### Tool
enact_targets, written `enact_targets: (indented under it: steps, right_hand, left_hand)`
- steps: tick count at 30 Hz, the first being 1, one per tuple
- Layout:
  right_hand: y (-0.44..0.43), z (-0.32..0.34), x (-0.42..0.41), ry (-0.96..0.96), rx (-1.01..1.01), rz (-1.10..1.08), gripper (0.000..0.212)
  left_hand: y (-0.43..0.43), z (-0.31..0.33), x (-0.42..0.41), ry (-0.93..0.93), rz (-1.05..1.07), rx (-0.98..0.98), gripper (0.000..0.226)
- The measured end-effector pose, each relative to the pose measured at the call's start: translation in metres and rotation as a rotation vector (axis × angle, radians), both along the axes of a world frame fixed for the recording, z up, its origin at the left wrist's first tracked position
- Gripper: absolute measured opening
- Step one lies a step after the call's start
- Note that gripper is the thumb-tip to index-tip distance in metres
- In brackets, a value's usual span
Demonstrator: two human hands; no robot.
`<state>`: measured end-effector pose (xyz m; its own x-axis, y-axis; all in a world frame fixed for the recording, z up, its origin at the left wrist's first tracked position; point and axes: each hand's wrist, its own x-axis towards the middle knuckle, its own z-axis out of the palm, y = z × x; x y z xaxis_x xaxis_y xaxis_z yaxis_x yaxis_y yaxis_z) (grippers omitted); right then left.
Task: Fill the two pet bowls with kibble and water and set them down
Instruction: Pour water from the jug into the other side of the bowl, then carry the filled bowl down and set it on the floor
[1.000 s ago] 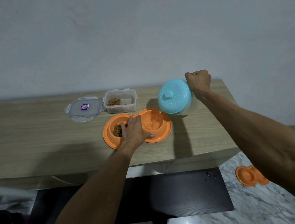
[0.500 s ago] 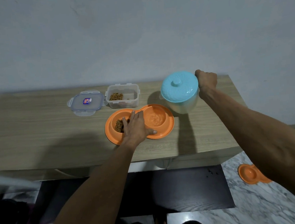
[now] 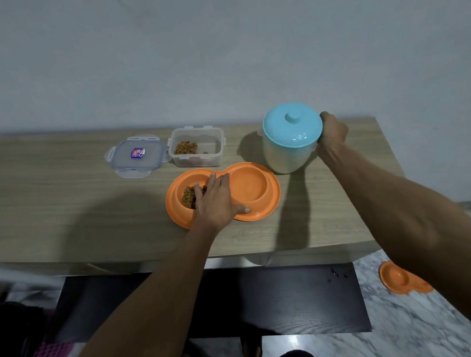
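Figure: parking the water jug. The landmark is the orange double bowl (image 3: 257,188), which lies on the table (image 3: 61,206). My left hand (image 3: 216,201) lies flat across its divider with the fingers straight and the thumb spread onto the near rim, pressing rather than gripping. The kibble (image 3: 189,197) sits in the bowl's left well. I cannot tell whether the glossy right well holds water.

The water jug (image 3: 288,151) is upright under its blue lid (image 3: 292,126), just beyond the bowl's right end, and appears to stand on the tabletop. My right hand (image 3: 333,134) is curled into a fist at the jug's far side, evidently round a handle I cannot see.

I judge the step to be releasing the jug. I would confirm the base sits flat before loosening the fist, then draw the hand away from the bowl rather than over it. When lifting, I would hold the bowl level with both hands, or the wells may spill.

A second orange dish (image 3: 400,279) lies on the floor, well below and right of the bowl.
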<state>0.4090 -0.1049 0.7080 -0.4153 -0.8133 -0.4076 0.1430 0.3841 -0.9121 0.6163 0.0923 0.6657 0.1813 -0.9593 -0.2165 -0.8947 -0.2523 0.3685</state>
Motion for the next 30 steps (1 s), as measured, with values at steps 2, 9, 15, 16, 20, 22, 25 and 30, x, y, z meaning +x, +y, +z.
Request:
enact_targets:
  steps: [2,9,15,16,20,22,25,30]
  right_hand:
    - [0.002,-0.004,-0.002,-0.015,-0.003,-0.01,0.015]
    - [0.015,-0.013,-0.019,-0.079,-0.009,-0.133,0.034]
    - [0.043,-0.096,-0.037,0.154,0.176,-0.036,0.053]
    - [0.058,-0.095,-0.027,0.192,0.189,0.024,0.061]
    - [0.124,-0.054,0.031,0.45,0.156,0.296,0.061]
    - [0.139,-0.05,0.047,0.555,0.189,0.401,0.065]
    - [0.151,-0.051,0.061,0.675,0.254,0.48,0.072]
    - [0.158,-0.061,0.068,0.663,0.299,0.429,0.066]
  left_hand:
    - [-0.001,0.0,0.0,-0.005,-0.003,0.002,0.104]
    - [0.003,-0.001,0.013,-0.014,-0.004,-0.056,0.107]
    - [0.017,0.003,0.04,0.027,0.319,-0.193,0.094]
    - [0.02,0.003,0.045,0.035,0.373,-0.19,0.091]
    - [0.029,0.004,0.061,0.111,0.552,-0.084,0.08]
    - [0.031,0.003,0.067,0.132,0.601,-0.02,0.075]
    - [0.034,0.003,0.073,0.149,0.631,0.065,0.071]
    - [0.037,0.002,0.086,0.208,0.61,0.115,0.056]
